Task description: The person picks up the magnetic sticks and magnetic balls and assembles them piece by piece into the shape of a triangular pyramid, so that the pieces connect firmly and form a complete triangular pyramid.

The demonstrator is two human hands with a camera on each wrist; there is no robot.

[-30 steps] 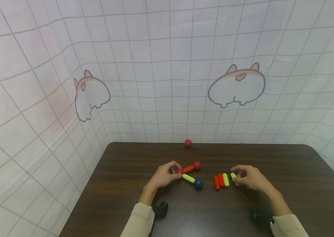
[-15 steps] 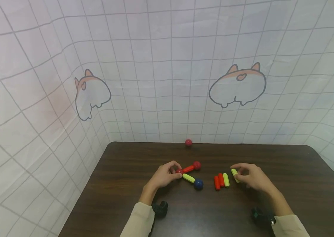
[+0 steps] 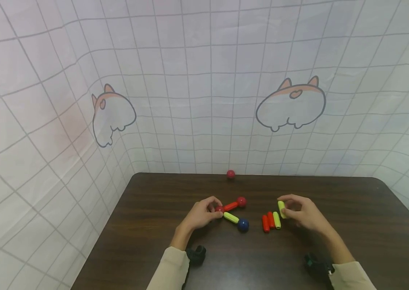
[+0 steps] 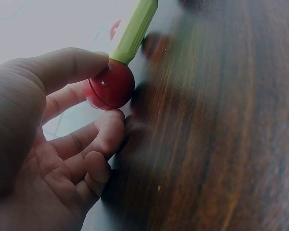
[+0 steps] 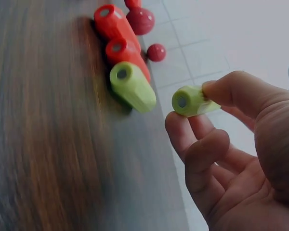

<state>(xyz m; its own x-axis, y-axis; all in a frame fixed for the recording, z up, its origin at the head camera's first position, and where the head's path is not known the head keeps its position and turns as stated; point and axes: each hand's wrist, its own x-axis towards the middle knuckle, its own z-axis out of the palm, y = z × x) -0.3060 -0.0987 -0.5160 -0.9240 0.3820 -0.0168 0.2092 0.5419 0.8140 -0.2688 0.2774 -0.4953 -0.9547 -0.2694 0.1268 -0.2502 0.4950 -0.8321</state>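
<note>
My left hand (image 3: 202,213) pinches a red ball (image 4: 111,85) at the corner of a V-shaped piece. From that ball a red rod (image 3: 231,206) runs to a second red ball (image 3: 241,201), and a yellow-green rod (image 3: 231,218) runs to a dark blue ball (image 3: 243,225). My right hand (image 3: 305,212) pinches another yellow-green rod (image 5: 192,101) between thumb and fingers, raised off the table; its near end shows a round grey metal disc. Just left of this hand lie two red rods (image 3: 268,221) and a yellow-green rod (image 5: 132,86), side by side.
A lone red ball (image 3: 231,174) sits at the far edge of the dark wooden table (image 3: 153,193). Behind it hangs a white grid-patterned curtain (image 3: 197,121) with cartoon animal prints. Black wrist devices (image 3: 197,255) are worn on both forearms.
My right hand has lifted the yellow-green rod off the table and brought it up and to the left, toward the V-shaped piece. My left hand has stayed on the red ball.
</note>
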